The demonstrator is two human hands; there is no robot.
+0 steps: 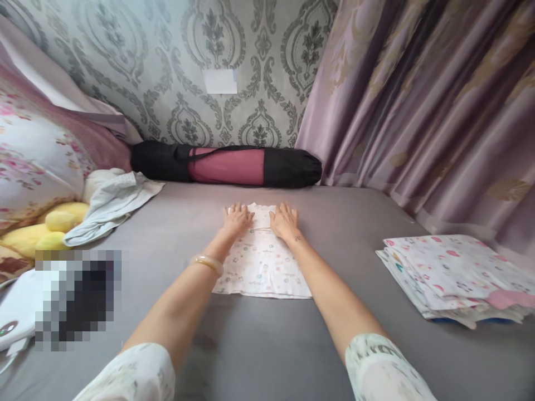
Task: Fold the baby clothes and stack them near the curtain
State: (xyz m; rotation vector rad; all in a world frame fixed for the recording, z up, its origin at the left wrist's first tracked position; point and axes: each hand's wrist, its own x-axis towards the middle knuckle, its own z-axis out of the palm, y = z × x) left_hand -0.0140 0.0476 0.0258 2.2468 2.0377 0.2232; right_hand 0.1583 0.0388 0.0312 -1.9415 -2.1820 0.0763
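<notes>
A small white cloth piece point(267, 267) with a tiny coloured print lies spread on the grey bed sheet point(259, 340); I cannot tell for sure whether it is a garment. My left hand point(239, 219) rests on its far left corner, palm down, fingers stretched forward. On the far right corner my right hand point(285, 220) lies the same way, fingers slightly spread. Between the hands, a strip at the far end looks folded over. The cloth under both palms is hidden. A pale bangle point(208, 264) circles my left wrist.
To the right sits a stack of folded printed cloths point(451, 273). A black and pink roll bag point(228, 166) lies along the wall. On the left are a grey-white cloth point(111, 206), a yellow plush toy point(62, 220), a floral pillow point(33, 145) and a white device point(19, 306) with a cable.
</notes>
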